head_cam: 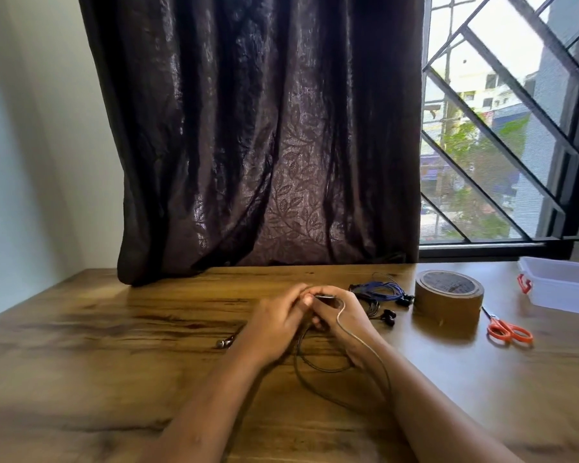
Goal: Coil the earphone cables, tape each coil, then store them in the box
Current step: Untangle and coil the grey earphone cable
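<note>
Our fingertips [306,298] press together in a pinch on the thin cable [337,317], with the left hand [274,329] and right hand [348,317] both curled round it, left of the tape roll [448,295]. The slack drapes over the right hand and loops on the table [114,329], nearer us than the roll. We judge it light, limp and springy, so it is best gripped where the loops cross, not by the earbuds; the box [565,285] waits to the right of the roll.
</note>
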`<state>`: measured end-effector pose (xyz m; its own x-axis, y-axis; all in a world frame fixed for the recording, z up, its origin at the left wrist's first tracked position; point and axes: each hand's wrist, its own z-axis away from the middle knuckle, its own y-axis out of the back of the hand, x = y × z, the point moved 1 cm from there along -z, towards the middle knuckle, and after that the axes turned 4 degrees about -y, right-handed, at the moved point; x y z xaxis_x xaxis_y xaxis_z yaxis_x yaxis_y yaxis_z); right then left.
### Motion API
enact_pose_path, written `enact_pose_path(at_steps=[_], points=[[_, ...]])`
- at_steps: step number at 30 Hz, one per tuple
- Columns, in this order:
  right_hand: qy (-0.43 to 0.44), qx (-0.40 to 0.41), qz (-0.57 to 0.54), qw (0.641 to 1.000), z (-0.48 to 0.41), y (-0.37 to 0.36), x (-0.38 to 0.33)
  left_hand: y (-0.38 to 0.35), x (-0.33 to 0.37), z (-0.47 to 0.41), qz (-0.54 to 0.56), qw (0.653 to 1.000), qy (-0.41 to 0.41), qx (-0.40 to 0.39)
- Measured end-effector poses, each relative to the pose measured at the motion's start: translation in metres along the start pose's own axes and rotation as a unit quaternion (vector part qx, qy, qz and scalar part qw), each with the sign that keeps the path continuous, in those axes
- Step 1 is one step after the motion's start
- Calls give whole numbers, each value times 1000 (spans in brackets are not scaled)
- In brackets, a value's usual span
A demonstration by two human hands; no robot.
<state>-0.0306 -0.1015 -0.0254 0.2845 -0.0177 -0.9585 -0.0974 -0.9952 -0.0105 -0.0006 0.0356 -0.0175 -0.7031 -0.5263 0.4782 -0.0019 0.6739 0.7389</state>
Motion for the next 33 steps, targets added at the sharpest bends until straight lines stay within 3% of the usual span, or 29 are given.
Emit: enact_pose_path(at_steps=[4, 7, 9, 12, 14, 17, 20, 23, 25, 29, 31, 33], points=[[-34, -30, -24, 999, 1, 2, 1, 4, 5, 0, 55, 998, 16, -14], [-60, -17, -112, 992, -4, 7, 4, 22, -13, -2, -49, 998, 47, 13], [-47, 28, -193, 980, -8, 20, 3, 37, -37, 4, -145, 981, 109, 63], [-25, 90, -286, 954, -10, 41, 6, 55, -63, 15, -166, 953, 195, 160], [-25, 106, -271, 956, -10, 42, 9, 56, -64, 16, -179, 945, 206, 179], [-34, 65, -193, 978, -8, 26, 6, 43, -53, 7, -245, 942, 136, 184], [-40, 15, -160, 986, -6, 12, 1, 30, -34, -2, -154, 975, 31, 155], [-50, -33, -165, 984, -4, 5, -4, 8, -17, -3, -39, 999, -8, 19], [-53, -52, -169, 983, -3, 3, -7, 0, -10, 0, -36, 999, -25, -11], [-53, -28, -204, 977, -4, 17, -8, 24, -22, -4, 92, 988, 4, 123], [-57, 17, -250, 966, -6, 29, -4, 40, -38, -5, 188, 958, 40, 213], [-48, 61, -287, 955, -9, 38, 0, 49, -48, -2, 278, 905, 87, 311]])
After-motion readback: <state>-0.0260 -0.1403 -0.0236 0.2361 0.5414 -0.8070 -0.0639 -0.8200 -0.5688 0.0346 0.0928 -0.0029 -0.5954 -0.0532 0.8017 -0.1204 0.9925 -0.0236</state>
